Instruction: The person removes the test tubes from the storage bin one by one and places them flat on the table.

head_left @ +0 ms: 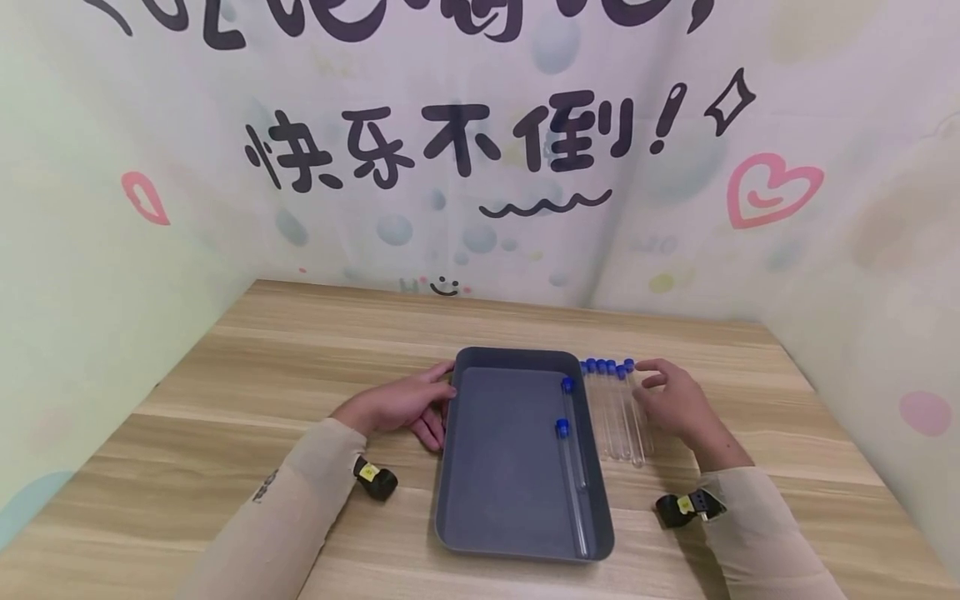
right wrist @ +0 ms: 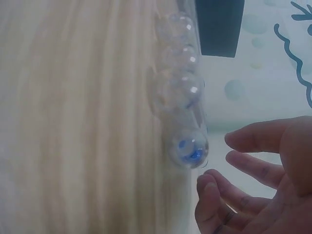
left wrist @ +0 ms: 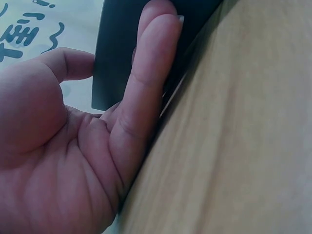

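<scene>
A dark grey plastic tray with a low rim sits in the middle of the light wooden table. Two long clear glass tubes with blue caps lie inside the tray, along its right wall. More clear tubes with blue caps lie side by side on the table, just right of the tray. The left hand rests against the left wall of the tray with its fingers almost straight, and holds nothing. The right hand sits over the far right tube of the row outside the tray – its fingers are spread loosely and only the tips seem close to the tube, so it has no grip on one yet. The tubes are round and smooth, so a small bump from the fingers could make them roll away from the tray, or knock into each other. If a tube is picked up by one end only, it could slip and drop – glass can crack. A push from the left hand could slide the tray into the row of tubes.
</scene>
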### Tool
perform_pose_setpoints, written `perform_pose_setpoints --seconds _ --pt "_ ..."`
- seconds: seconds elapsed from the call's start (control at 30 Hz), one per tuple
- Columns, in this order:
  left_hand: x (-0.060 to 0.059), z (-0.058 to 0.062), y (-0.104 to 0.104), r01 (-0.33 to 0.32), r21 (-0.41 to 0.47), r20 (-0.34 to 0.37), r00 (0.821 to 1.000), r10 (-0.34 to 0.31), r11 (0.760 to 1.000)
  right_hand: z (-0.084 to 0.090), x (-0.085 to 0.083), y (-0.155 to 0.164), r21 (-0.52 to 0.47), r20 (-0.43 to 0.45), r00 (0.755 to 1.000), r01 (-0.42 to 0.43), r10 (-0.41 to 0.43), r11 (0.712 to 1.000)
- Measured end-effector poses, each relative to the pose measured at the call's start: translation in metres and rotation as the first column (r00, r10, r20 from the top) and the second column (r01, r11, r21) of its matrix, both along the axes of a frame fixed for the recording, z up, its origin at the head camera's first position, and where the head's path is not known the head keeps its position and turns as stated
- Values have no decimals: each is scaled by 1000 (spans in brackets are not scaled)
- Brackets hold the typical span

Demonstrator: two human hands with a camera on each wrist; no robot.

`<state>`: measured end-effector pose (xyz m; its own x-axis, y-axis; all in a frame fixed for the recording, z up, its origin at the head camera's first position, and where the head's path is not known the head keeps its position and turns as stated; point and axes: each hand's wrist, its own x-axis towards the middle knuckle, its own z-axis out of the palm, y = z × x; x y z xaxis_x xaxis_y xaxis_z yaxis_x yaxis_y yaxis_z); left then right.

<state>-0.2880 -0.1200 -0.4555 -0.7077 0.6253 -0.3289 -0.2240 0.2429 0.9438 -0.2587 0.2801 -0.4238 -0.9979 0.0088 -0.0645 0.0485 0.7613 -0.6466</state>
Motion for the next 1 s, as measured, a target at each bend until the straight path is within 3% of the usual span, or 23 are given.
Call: perform_pose_setpoints --seconds 0.4,1.0 --pt "2 2 -1 -6 1 5 1000 6 1000 11 4 -7 3 -103 995 -4 4 1000" --pt "0 1 0 8 -34 -4 1000 -8 999 32 21 -40 -1 -179 979 -100 99 995"
